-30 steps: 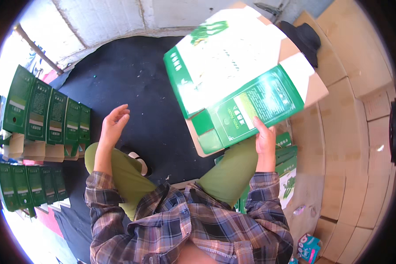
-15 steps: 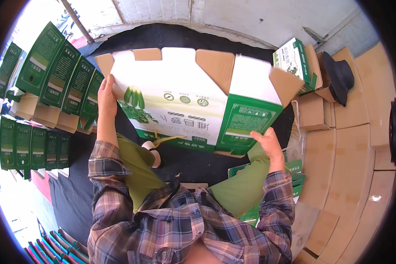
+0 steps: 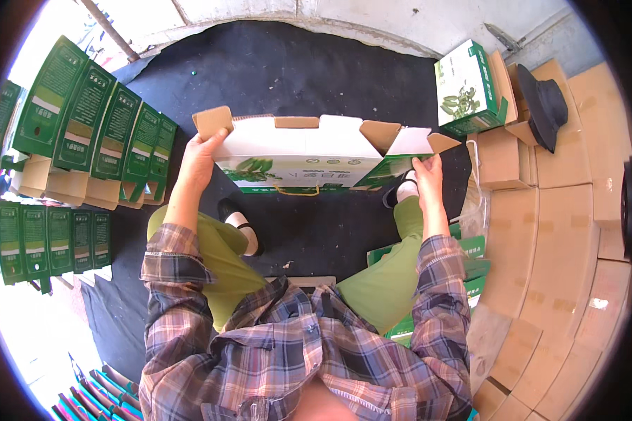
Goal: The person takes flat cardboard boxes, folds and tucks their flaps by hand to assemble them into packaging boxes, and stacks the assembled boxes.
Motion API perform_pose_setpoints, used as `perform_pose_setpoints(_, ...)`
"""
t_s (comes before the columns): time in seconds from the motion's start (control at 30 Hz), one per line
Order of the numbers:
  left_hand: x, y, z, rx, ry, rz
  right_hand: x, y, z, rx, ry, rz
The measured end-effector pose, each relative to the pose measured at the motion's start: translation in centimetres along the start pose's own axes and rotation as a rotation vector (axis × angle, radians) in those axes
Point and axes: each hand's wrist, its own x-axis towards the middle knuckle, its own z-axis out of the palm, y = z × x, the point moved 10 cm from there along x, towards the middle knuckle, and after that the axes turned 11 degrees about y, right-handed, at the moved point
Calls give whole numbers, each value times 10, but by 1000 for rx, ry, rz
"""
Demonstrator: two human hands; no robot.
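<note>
A white and green cardboard carton (image 3: 295, 146) with a yellow cord handle (image 3: 297, 192) is held out in front of me above the floor. Its upper flaps stand loose, showing brown inner board. My left hand (image 3: 202, 158) is closed on the carton's left end, just under a raised brown flap. At the right end, my right hand (image 3: 429, 172) pinches the green side panel with the thumb on top. Most of the fingers of both hands are hidden behind the board.
Rows of green cartons (image 3: 84, 126) stand at the left. A finished-looking white and green box (image 3: 463, 91) sits on brown cartons (image 3: 562, 238) stacked at the right, beside a black hat (image 3: 543, 105). Flat green cartons (image 3: 472, 270) lie by my right leg. Black sheeting (image 3: 316, 77) covers the floor.
The carton has tipped so that its top edge and flaps face me more and its printed front looks narrower. My left hand has shifted right and my right hand has risen with it.
</note>
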Motion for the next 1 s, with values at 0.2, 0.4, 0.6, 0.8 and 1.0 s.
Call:
perform_pose_setpoints(0.2, -9, -11, 13, 232, -109, -56, 2, 20, -1, -95, -21, 189)
perform_pose_setpoints(0.4, -15, -13, 8, 224, -142, -103, 4, 23, -8, -204, 44, 227)
perform_pose_setpoints(0.6, -25, -3, 21, 230, -220, -36, -1, 17, -6, -143, 47, 268)
perform_pose_setpoints(0.8, -39, -1, 32, 336, -266, -26, -12, -17, 10, 3, 148, -100)
perform_pose_setpoints(1.0, -54, 5, 38, 378, -256, 24, -26, -39, 35, -458, 164, -299)
